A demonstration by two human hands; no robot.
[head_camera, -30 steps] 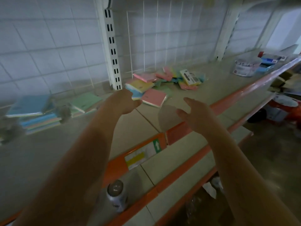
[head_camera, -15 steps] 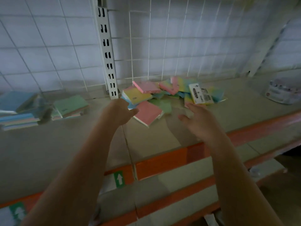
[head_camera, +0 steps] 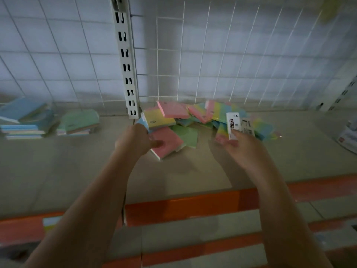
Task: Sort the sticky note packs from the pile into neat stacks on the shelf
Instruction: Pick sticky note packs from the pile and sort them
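Pastel packs form a loose pile (head_camera: 201, 120) on the shelf (head_camera: 77, 171) by the white upright, pink (head_camera: 166, 142) and green (head_camera: 186, 135) ones nearest. Two stacks, blue (head_camera: 25, 120) and green (head_camera: 79, 122), sit far left.

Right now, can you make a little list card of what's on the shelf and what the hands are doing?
pile: mixed colour sticky note packs, jumbled by the wire grid
stacks: blue stack and green stack, far left
left hand: on the pink pack, thumb on top
right hand: at the white-labelled pack, grip unclear
shelf: beige, orange front edge
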